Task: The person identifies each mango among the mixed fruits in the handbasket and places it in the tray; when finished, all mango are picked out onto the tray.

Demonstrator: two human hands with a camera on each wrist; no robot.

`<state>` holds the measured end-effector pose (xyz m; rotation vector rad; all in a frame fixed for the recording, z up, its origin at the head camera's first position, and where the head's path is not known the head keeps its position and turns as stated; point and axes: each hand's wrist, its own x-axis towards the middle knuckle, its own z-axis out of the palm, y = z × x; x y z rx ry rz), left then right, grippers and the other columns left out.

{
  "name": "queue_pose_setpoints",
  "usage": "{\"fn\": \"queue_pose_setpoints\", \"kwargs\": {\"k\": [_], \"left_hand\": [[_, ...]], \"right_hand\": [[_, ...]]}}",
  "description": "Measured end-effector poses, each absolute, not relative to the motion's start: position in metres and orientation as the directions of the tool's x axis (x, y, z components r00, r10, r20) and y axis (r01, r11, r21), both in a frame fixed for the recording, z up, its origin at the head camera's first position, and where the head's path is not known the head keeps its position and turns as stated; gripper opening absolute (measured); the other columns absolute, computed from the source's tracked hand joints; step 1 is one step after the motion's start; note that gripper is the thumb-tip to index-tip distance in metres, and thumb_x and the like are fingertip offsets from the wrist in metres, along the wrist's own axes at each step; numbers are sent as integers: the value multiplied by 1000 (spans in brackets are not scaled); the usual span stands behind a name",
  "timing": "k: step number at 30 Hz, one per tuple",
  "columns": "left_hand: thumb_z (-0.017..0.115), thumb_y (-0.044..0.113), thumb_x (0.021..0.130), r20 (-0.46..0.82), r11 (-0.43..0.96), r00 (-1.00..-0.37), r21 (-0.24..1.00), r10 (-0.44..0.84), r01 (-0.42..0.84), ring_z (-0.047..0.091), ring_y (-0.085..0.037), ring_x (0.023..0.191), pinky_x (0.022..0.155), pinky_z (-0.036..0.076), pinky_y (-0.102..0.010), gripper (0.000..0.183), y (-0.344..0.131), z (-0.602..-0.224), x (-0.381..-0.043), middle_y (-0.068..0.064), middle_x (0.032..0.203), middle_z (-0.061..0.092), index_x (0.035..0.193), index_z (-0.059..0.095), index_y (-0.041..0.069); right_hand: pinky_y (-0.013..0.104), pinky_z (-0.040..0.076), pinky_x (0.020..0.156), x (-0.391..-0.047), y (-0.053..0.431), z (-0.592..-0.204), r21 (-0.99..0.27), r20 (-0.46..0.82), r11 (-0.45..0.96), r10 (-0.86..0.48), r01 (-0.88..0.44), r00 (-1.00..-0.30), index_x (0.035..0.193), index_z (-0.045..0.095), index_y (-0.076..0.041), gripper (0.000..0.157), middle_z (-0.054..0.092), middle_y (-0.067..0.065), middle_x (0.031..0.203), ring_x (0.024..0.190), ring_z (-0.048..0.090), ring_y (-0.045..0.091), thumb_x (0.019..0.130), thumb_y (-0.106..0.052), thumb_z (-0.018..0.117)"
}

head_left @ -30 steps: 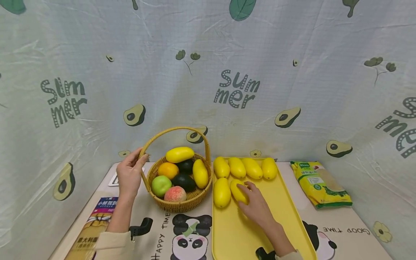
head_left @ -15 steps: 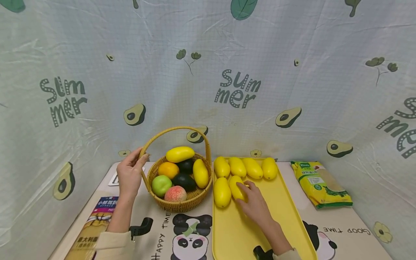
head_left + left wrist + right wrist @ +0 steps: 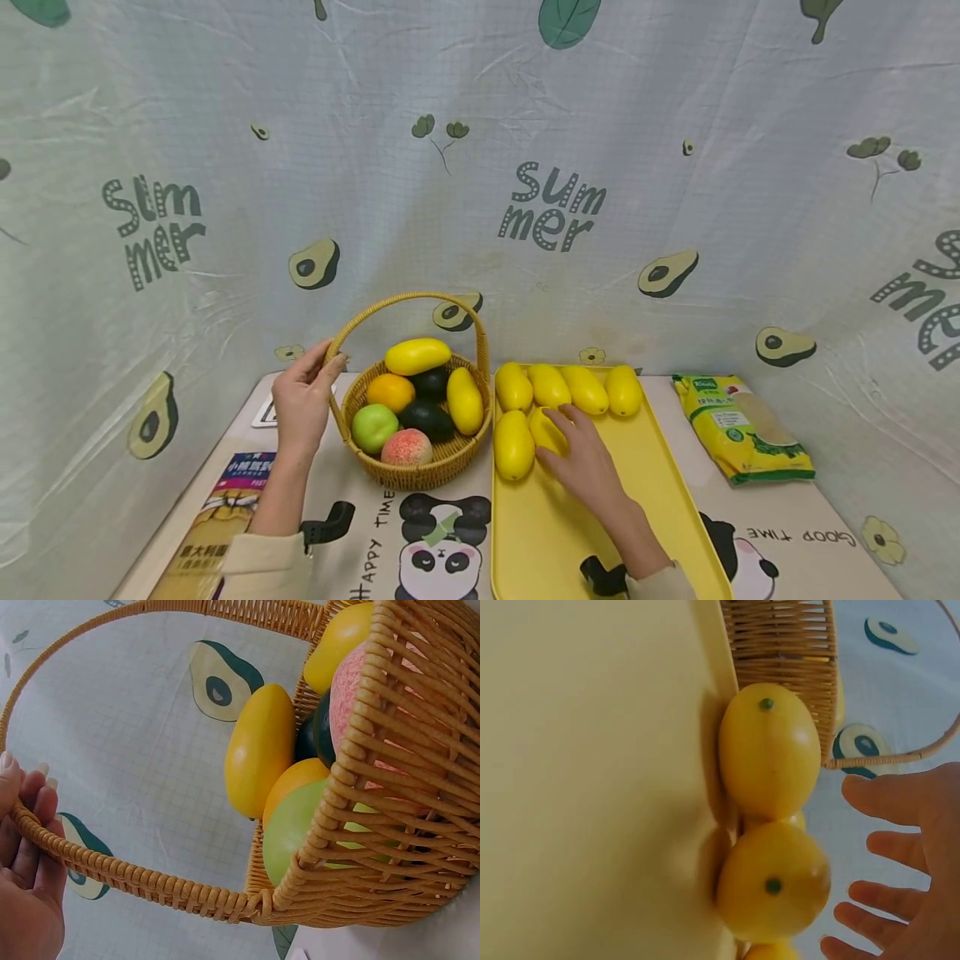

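My left hand (image 3: pixel 302 407) grips the side of the arched handle (image 3: pixel 408 296) of a wicker basket (image 3: pixel 417 477); in the left wrist view its fingers curl round the handle (image 3: pixel 142 881). Inside lie two mangoes (image 3: pixel 417 357), an orange (image 3: pixel 390 391), a green apple (image 3: pixel 373 428), a peach (image 3: pixel 407 447) and two dark avocados (image 3: pixel 426 419). My right hand (image 3: pixel 588 467) is over a mango (image 3: pixel 546 429) on the yellow tray (image 3: pixel 585 542), partly hiding it. In the right wrist view, its fingers are spread and stand apart from that mango (image 3: pixel 774 881). Another mango (image 3: pixel 514 446) lies to its left.
A row of several mangoes (image 3: pixel 587 390) lines the tray's far end. Right of the tray lies a yellow-green food packet (image 3: pixel 741 427). A pasta package (image 3: pixel 217 525) lies at the left edge, beside my left forearm. A printed curtain (image 3: pixel 480 167) stands behind.
The mango under my right hand has shifted slightly away, up against the far row. My right fingers have loosened and spread from it. My left hand keeps its hold on the handle.
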<state>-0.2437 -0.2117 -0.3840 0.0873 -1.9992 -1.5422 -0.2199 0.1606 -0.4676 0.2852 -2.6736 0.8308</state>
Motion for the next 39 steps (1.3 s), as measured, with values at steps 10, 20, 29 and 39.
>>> {"fn": "queue_pose_setpoints", "kwargs": {"k": [10,20,29,39], "left_hand": [[66,32,96,413,307,-818,902,-401,304,63,6,95,82,51,-4,37,-212,-383,-244,-4,114,72,130,68,18],[67,31,95,407,291,-821,906,-401,307,64,6,95,83,51,-5,37,-214,-386,-245,-1,112,72,131,67,18],[68,31,95,413,279,-823,905,-390,322,64,6,95,84,51,-5,38,-212,-385,-247,-6,113,73,130,67,18],[67,30,96,431,289,-813,896,-392,336,63,8,95,84,51,-4,39,-213,-386,-246,-15,119,71,132,66,16]], "right_hand": [[51,50,105,-230,124,-440,-584,290,732,-216,-351,-932,140,57,-17,58,48,9,148,130,53,32,86,-23,77],[47,50,106,-261,78,-431,-554,281,697,-358,-455,-890,142,54,-17,59,48,8,147,130,53,28,88,-22,74],[48,46,111,-285,49,-435,-425,189,786,-407,-448,-893,147,49,-17,62,43,12,153,135,50,32,90,-27,72],[48,42,115,-299,33,-439,-381,197,795,-429,-472,-882,145,50,-17,61,44,11,152,137,47,31,88,-20,71]]}}
